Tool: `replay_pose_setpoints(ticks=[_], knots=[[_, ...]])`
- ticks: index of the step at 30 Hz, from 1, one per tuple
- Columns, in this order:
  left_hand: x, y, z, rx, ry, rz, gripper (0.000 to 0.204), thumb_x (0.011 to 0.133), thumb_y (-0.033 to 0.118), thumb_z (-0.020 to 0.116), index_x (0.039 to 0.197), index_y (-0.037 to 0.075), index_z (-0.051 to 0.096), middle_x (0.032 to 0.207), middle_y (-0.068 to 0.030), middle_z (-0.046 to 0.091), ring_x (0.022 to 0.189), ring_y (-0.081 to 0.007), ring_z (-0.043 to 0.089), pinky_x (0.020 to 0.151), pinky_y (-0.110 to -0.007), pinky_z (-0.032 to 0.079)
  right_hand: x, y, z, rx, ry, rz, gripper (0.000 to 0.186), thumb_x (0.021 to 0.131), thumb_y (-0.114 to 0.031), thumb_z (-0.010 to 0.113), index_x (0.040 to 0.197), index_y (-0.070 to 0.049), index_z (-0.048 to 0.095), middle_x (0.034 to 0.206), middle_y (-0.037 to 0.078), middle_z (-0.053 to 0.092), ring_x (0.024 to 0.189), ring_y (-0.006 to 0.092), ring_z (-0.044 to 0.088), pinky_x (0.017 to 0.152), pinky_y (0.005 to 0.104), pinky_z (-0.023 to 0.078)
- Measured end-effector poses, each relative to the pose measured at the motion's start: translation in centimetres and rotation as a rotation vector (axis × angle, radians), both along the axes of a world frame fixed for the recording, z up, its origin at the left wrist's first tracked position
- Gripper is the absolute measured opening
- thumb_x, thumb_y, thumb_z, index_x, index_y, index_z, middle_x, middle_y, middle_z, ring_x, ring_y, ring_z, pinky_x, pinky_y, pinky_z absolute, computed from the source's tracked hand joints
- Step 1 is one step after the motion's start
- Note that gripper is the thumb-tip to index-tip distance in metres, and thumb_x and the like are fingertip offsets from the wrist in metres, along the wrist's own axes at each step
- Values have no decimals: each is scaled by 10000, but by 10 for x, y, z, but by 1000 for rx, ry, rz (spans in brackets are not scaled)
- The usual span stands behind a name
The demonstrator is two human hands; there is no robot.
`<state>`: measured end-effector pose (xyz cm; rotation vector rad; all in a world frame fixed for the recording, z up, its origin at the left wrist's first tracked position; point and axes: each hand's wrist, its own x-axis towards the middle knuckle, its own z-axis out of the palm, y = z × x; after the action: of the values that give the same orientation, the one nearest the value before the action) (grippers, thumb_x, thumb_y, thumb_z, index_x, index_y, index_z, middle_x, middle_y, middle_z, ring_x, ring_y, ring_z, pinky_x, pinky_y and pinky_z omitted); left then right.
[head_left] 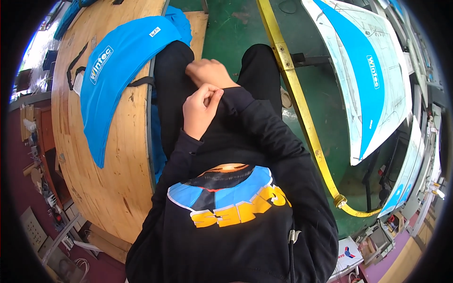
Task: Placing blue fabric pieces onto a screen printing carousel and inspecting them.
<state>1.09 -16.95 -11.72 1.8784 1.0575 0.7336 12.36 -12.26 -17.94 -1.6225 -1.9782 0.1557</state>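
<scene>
Over my lap, my left hand (200, 109) is closed in a pinch, thumb against the bent fingers, right beside the cuff of my right black sleeve (232, 98). Whether cuff fabric is caught between those fingertips is hidden. My right hand (212, 74) lies just beyond, back upward, near my bent knee (174, 59). Its fingers point left and curl down out of sight, so their grip does not show. A curved blue fabric piece (123, 54) with a white printed patch and a small white tag rests on the wooden table to my left, close to that knee.
Beside me on the left runs a wooden table (127, 174) with a black strap (77, 63) on it. A yellow metal bar (302, 101) curves past my right side. Beyond it stands a white panel (394, 80) bearing a blue curved piece (361, 70). The floor (226, 23) is green.
</scene>
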Motion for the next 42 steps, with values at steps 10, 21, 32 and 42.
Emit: replay_pose_setpoints(ticks=[10, 21, 32, 42], knots=[[18, 2, -13, -60, -110, -183, 97, 831, 91, 670, 842, 27, 598, 722, -44, 549, 598, -137, 487, 570, -253, 405, 42, -8, 13, -330, 2128, -89, 200, 986, -198, 415, 1088, -72, 533, 914, 49, 637, 832, 133, 619, 719, 272, 511], [80, 12, 2, -5, -272, -455, 59, 858, 69, 614, 828, 22, 595, 791, -44, 602, 682, -147, 562, 599, -262, 422, 114, -51, 31, 309, -91, -400, 124, 737, -123, 636, 846, -138, 579, 755, 25, 512, 722, 197, 554, 610, 333, 406], [314, 113, 59, 735, -217, -664, 135, 867, 181, 553, 903, 68, 616, 929, -88, 620, 924, -280, 582, 796, -387, 453, 205, -280, 108, 332, -123, -1184, 249, 818, -56, 617, 1066, -37, 625, 905, 142, 623, 864, 314, 593, 777, 398, 430], [423, 145, 11, 880, 158, -663, 255, 878, 240, 556, 1097, 129, 624, 1136, -86, 583, 1084, -271, 540, 891, -393, 426, 207, -385, 89, -173, -412, -1820, 287, 870, -198, 593, 1111, -41, 585, 1090, 95, 542, 987, 297, 537, 804, 404, 431]])
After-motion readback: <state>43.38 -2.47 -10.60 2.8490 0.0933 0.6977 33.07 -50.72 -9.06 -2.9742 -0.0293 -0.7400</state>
